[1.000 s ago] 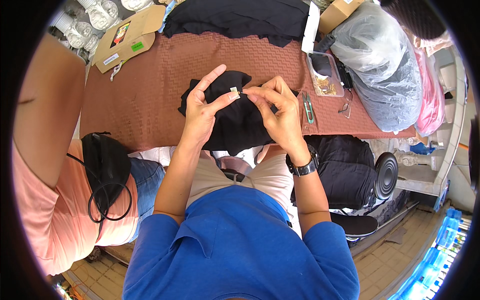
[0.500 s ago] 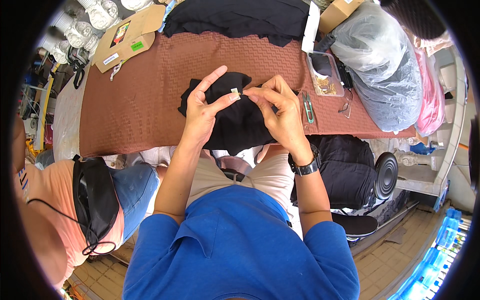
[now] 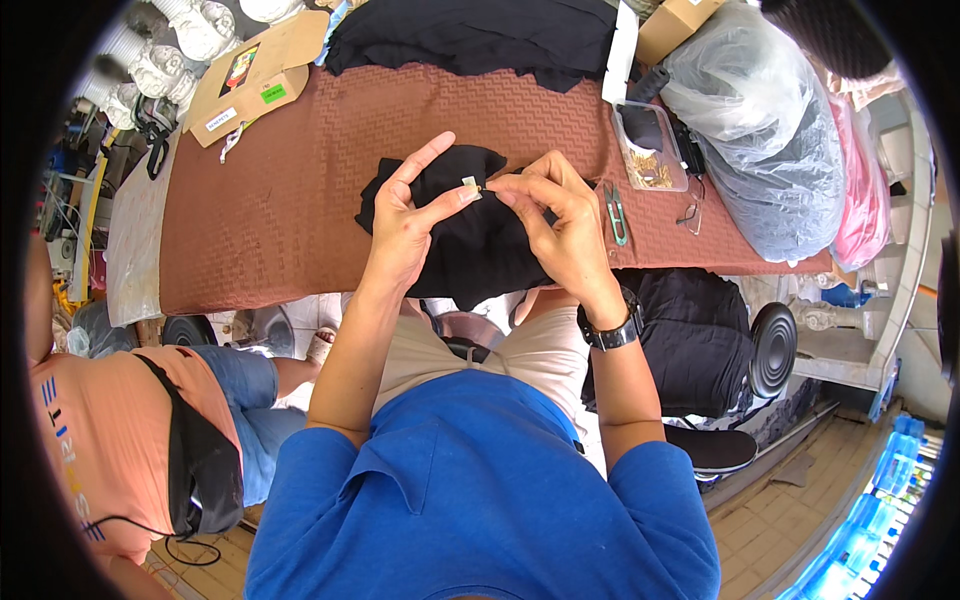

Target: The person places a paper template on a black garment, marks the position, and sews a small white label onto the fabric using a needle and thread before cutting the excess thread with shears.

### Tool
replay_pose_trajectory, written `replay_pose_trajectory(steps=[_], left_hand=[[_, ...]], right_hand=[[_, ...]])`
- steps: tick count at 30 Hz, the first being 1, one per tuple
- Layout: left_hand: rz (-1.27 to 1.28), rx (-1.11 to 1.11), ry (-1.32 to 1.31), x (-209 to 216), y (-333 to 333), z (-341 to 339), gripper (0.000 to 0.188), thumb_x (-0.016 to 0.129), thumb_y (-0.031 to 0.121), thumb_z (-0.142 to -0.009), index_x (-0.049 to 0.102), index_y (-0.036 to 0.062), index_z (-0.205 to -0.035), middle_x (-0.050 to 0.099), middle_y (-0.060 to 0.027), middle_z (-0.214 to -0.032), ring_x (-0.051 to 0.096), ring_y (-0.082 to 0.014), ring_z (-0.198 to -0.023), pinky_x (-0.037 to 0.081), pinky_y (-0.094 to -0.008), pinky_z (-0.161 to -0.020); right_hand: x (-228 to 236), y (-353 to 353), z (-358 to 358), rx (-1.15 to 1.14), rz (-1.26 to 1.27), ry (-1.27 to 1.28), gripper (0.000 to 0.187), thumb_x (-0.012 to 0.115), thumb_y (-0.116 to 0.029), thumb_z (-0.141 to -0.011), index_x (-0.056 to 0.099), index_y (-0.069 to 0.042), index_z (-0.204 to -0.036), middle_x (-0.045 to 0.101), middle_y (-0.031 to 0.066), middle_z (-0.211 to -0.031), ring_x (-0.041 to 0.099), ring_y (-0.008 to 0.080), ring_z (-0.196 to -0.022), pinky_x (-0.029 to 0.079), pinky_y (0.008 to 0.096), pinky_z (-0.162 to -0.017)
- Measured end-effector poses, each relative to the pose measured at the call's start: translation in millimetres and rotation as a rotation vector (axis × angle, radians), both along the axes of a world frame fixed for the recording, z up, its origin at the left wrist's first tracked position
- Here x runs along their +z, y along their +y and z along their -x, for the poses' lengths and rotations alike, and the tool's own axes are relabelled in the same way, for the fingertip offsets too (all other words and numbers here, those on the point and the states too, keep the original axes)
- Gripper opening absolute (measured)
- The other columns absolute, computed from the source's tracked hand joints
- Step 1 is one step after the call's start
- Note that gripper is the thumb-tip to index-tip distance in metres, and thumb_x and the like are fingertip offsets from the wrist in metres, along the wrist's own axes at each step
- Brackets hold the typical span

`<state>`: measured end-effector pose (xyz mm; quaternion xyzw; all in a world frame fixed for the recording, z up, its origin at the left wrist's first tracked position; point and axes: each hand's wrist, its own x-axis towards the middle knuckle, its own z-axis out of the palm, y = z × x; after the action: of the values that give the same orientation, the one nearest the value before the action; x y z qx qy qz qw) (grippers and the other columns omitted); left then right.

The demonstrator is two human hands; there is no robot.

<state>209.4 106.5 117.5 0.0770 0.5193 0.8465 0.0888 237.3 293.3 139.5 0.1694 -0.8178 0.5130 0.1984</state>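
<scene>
A black cloth garment (image 3: 475,245) lies bunched at the table's near edge, between my hands. My left hand (image 3: 402,222) holds it from the left, thumb laid against a small white label (image 3: 470,183) and forefinger stretched out; its other fingers are hidden behind the cloth. From the right, my right hand (image 3: 562,215) pinches thumb and forefinger together right beside the label. A tiny gold-coloured piece, perhaps a pin, shows at those fingertips, too small to make out surely. Green-handled thread snips (image 3: 615,215) rest just right of this hand.
A brown patterned cloth covers the table (image 3: 270,200). At right stand a plastic box (image 3: 650,150) with small gold-coloured pieces, glasses (image 3: 690,215) and stuffed plastic bags (image 3: 770,150). More black fabric (image 3: 470,40) and a cardboard box (image 3: 250,80) lie at the back. A person (image 3: 130,440) sits at left.
The person at left has shifted, leaning back and lower, with a leg and foot now showing. My hands, the label and the black garment have hardly moved.
</scene>
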Motion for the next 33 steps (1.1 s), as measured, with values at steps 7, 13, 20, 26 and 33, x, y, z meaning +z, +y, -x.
replay_pose_trajectory(steps=[7,13,20,26,33], left_hand=[[-0.002,-0.012,0.005,0.5,-0.5,-0.3,0.065,0.072,-0.008,-0.085,0.049,-0.0014,-0.145,0.071,-0.0083,-0.111,0.069,-0.0113,-0.098,0.055,-0.0240,-0.091],[-0.017,-0.020,-0.005,0.4,-0.6,-0.2,0.065,0.071,-0.008,-0.085,0.049,-0.0020,-0.145,0.071,-0.0086,-0.111,0.069,-0.0108,-0.097,0.054,-0.0236,-0.090],[-0.075,-0.071,-0.043,-2.0,-4.7,1.3,0.064,0.072,-0.009,-0.084,0.050,-0.0035,-0.144,0.071,-0.0117,-0.108,0.071,-0.0144,-0.095,0.056,-0.0269,-0.093],[-0.060,-0.058,-0.063,4.9,-3.2,-0.8,0.065,0.073,-0.008,-0.084,0.050,-0.0032,-0.144,0.071,-0.0120,-0.109,0.071,-0.0132,-0.094,0.056,-0.0268,-0.092],[0.197,0.128,0.129,-5.6,5.8,-1.1,0.062,0.079,-0.007,-0.080,0.058,-0.0017,-0.137,0.068,-0.0101,-0.122,0.065,-0.0136,-0.107,0.051,-0.0272,-0.098]], right_hand=[[1.1,0.2,-0.3,0.012,0.031,-0.043,0.018,0.070,0.006,-0.086,0.077,-0.003,-0.100,0.059,0.0063,-0.083,0.056,0.0158,-0.072,0.046,0.0289,-0.062],[1.0,0.0,0.0,0.011,0.040,-0.053,0.015,0.072,0.003,-0.087,0.077,-0.003,-0.099,0.060,0.0059,-0.083,0.056,0.0149,-0.071,0.046,0.0282,-0.062],[-4.4,1.3,2.5,0.037,0.118,-0.080,0.012,0.074,0.000,-0.087,0.077,-0.004,-0.098,0.060,0.0043,-0.081,0.053,0.0127,-0.069,0.044,0.0273,-0.061],[-7.9,1.5,3.9,0.040,0.149,-0.123,0.011,0.076,-0.002,-0.086,0.077,-0.004,-0.096,0.062,0.0036,-0.081,0.054,0.0114,-0.068,0.044,0.0263,-0.062],[-15.9,-12.9,-1.2,-0.085,0.389,-0.256,0.015,0.074,0.002,-0.086,0.075,-0.002,-0.100,0.071,0.0098,-0.088,0.068,0.0169,-0.076,0.052,0.0315,-0.067]])
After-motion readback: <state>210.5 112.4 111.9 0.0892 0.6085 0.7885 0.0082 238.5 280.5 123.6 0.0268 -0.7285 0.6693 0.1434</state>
